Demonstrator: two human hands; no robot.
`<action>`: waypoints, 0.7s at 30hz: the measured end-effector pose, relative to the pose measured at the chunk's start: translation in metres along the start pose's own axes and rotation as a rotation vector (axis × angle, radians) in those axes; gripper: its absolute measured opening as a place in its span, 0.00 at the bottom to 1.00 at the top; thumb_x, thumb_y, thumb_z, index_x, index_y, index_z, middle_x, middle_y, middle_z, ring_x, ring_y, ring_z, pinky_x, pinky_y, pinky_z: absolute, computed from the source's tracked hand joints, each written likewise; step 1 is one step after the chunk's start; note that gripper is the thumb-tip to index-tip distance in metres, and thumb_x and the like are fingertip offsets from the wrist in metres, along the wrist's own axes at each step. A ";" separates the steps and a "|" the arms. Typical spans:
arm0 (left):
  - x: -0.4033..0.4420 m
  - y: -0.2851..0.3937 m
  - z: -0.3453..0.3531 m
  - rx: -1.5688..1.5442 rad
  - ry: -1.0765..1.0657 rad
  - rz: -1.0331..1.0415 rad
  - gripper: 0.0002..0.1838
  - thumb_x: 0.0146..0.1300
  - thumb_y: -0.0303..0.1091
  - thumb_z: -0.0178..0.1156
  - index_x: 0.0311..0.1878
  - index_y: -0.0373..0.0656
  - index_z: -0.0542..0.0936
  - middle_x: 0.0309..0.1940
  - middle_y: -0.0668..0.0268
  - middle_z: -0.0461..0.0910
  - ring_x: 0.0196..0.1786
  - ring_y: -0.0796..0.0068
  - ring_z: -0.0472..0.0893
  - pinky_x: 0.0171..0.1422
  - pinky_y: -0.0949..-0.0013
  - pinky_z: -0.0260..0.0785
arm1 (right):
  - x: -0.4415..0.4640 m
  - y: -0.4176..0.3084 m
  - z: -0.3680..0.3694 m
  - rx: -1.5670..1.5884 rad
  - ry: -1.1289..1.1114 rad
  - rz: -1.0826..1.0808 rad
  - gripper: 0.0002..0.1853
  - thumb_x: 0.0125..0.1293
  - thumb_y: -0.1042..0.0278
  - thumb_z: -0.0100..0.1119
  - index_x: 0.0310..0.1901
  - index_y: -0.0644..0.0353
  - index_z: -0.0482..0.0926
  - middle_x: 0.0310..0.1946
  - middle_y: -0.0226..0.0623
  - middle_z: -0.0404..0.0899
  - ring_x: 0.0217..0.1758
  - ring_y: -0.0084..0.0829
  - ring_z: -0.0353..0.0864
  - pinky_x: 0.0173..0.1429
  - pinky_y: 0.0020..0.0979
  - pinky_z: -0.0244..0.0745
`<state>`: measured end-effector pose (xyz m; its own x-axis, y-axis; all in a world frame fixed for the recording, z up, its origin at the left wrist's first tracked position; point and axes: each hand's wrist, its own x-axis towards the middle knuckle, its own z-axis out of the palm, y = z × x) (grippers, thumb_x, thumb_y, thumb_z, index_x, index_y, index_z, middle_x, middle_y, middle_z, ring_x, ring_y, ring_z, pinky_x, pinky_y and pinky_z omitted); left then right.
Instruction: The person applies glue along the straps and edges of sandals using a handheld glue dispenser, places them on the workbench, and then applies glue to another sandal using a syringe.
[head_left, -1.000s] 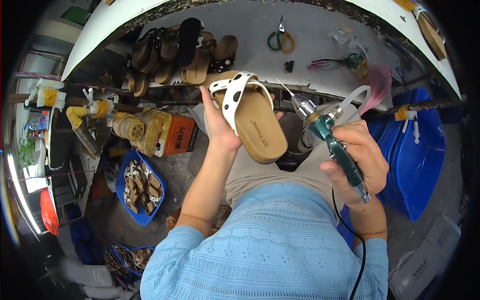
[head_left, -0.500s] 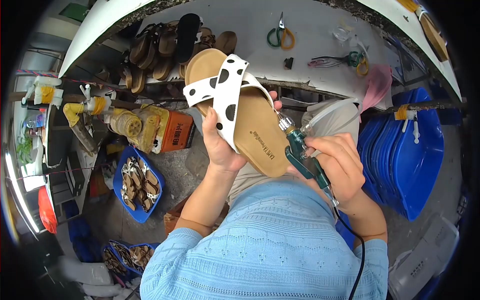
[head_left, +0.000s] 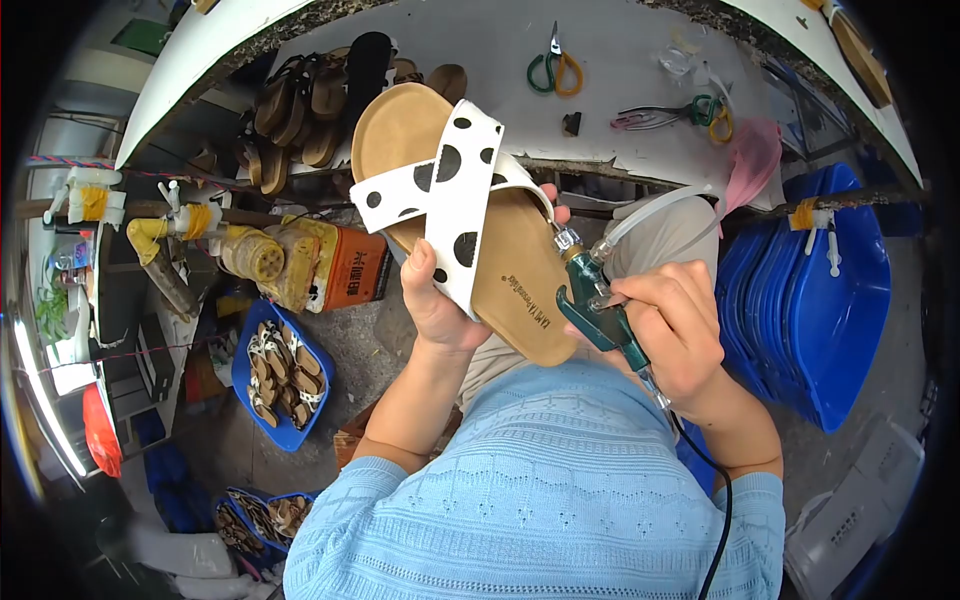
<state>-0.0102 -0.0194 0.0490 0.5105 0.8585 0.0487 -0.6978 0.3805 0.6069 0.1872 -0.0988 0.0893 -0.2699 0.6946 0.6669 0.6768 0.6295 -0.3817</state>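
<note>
Wears a light-blue knitted top (head_left: 540, 490) over beige trousers (head_left: 668, 248). In right hand (head_left: 675, 330), grips a dark green metal gun-shaped tool (head_left: 600, 310) with a silver collar, fingers curled closed around its body. Trails a thin black cable (head_left: 724, 505) from its butt, down past the right sleeve; carries a pale translucent hose (head_left: 650, 212) on its upper side. Points the tool up and leftward, collar over the footbed, just beside the right edge of the straps. Cannot tell contact from gap at the nozzle tip, too small to make out there.

In left hand (head_left: 445, 305), holds above the lap a flat tan sandal with wide crossed black-spotted white straps (head_left: 465, 200). Has left fingers parted only by the sandal itself and closed on it: thumb at the strap base, other fingertips past the far side. Keeps printed end nearest the body.

Lower left, on the floor: blue plastic tub (head_left: 290, 438) of white-strapped brown sandals (head_left: 280, 370). Above that, orange-red tin (head_left: 362, 265) beside a stained yellow container (head_left: 300, 262). To right, stack of nested blue tubs (head_left: 845, 310).

Ahead, grey counter (head_left: 640, 75). On it, left to right: heap of dark brown-soled sandals (head_left: 330, 95); green-and-orange-handled scissors (head_left: 555, 52); small black block (head_left: 571, 123); metal pliers (head_left: 645, 119).
</note>
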 end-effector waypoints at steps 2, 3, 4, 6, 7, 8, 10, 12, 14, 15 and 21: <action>0.000 0.001 0.000 -0.012 -0.007 -0.008 0.53 0.57 0.69 0.57 0.76 0.39 0.58 0.67 0.38 0.67 0.66 0.39 0.73 0.67 0.46 0.72 | -0.001 0.000 0.000 -0.014 -0.001 -0.010 0.20 0.34 0.66 0.73 0.28 0.68 0.75 0.34 0.44 0.78 0.28 0.34 0.74 0.34 0.32 0.58; 0.001 0.001 0.001 -0.011 0.000 -0.006 0.53 0.57 0.69 0.57 0.76 0.40 0.58 0.67 0.38 0.67 0.67 0.39 0.73 0.67 0.46 0.72 | -0.001 -0.001 -0.001 -0.020 -0.005 -0.011 0.20 0.33 0.66 0.72 0.28 0.68 0.75 0.34 0.44 0.78 0.28 0.34 0.73 0.34 0.33 0.58; 0.001 0.002 0.002 -0.010 0.008 -0.004 0.53 0.57 0.69 0.56 0.76 0.40 0.58 0.67 0.38 0.67 0.67 0.39 0.72 0.67 0.46 0.72 | -0.001 -0.001 -0.002 -0.026 -0.009 -0.011 0.20 0.33 0.66 0.71 0.28 0.68 0.75 0.34 0.44 0.78 0.28 0.34 0.73 0.34 0.33 0.58; 0.002 0.001 0.002 -0.004 0.006 0.010 0.53 0.58 0.71 0.55 0.76 0.40 0.58 0.67 0.37 0.66 0.67 0.38 0.72 0.68 0.45 0.71 | -0.001 -0.002 -0.003 -0.024 -0.013 -0.013 0.20 0.34 0.64 0.71 0.28 0.68 0.75 0.34 0.44 0.78 0.28 0.34 0.73 0.34 0.33 0.58; 0.002 0.001 0.001 0.002 -0.002 0.022 0.54 0.58 0.73 0.53 0.76 0.40 0.57 0.67 0.35 0.66 0.67 0.37 0.72 0.69 0.45 0.70 | -0.001 -0.002 -0.003 -0.023 -0.016 -0.014 0.21 0.35 0.64 0.71 0.28 0.69 0.75 0.34 0.44 0.78 0.28 0.34 0.73 0.34 0.33 0.57; 0.003 0.000 0.001 0.008 -0.010 0.034 0.54 0.59 0.75 0.51 0.77 0.40 0.57 0.67 0.34 0.65 0.67 0.35 0.71 0.71 0.45 0.69 | -0.002 -0.002 -0.003 -0.027 -0.016 -0.018 0.20 0.35 0.63 0.71 0.28 0.69 0.75 0.34 0.44 0.78 0.28 0.34 0.73 0.34 0.33 0.57; 0.003 0.000 -0.001 -0.003 -0.005 0.039 0.54 0.59 0.75 0.51 0.76 0.39 0.57 0.67 0.34 0.65 0.67 0.36 0.71 0.71 0.45 0.68 | -0.004 -0.001 -0.004 -0.032 -0.017 -0.027 0.20 0.37 0.62 0.70 0.28 0.69 0.75 0.34 0.44 0.77 0.28 0.34 0.72 0.34 0.33 0.57; 0.004 0.000 -0.002 -0.009 -0.001 0.044 0.55 0.59 0.75 0.50 0.76 0.39 0.57 0.67 0.35 0.65 0.67 0.37 0.72 0.71 0.45 0.68 | -0.004 -0.002 -0.006 -0.034 -0.032 -0.024 0.20 0.38 0.62 0.69 0.28 0.69 0.75 0.34 0.45 0.77 0.28 0.34 0.72 0.34 0.33 0.57; 0.005 0.001 -0.001 -0.009 0.002 0.046 0.55 0.59 0.75 0.50 0.76 0.38 0.56 0.67 0.35 0.65 0.67 0.37 0.72 0.71 0.45 0.68 | -0.004 -0.003 -0.007 -0.032 -0.040 -0.019 0.20 0.39 0.62 0.69 0.28 0.69 0.75 0.34 0.45 0.77 0.28 0.34 0.72 0.34 0.33 0.58; 0.005 0.001 -0.001 -0.018 0.001 0.044 0.55 0.59 0.75 0.50 0.76 0.38 0.56 0.67 0.35 0.65 0.67 0.37 0.71 0.71 0.45 0.68 | -0.005 -0.003 -0.007 -0.030 -0.041 -0.016 0.20 0.40 0.61 0.69 0.29 0.69 0.75 0.34 0.45 0.77 0.28 0.34 0.72 0.34 0.33 0.58; 0.007 0.001 0.000 -0.011 0.005 0.049 0.56 0.59 0.75 0.50 0.76 0.36 0.55 0.68 0.35 0.64 0.67 0.37 0.71 0.71 0.45 0.68 | -0.007 -0.003 -0.009 -0.010 -0.045 -0.012 0.20 0.42 0.62 0.71 0.29 0.69 0.75 0.34 0.44 0.78 0.28 0.34 0.72 0.34 0.33 0.57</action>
<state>-0.0072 -0.0126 0.0495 0.4731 0.8779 0.0741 -0.7273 0.3417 0.5952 0.1934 -0.1084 0.0912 -0.3079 0.7021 0.6421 0.6800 0.6344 -0.3676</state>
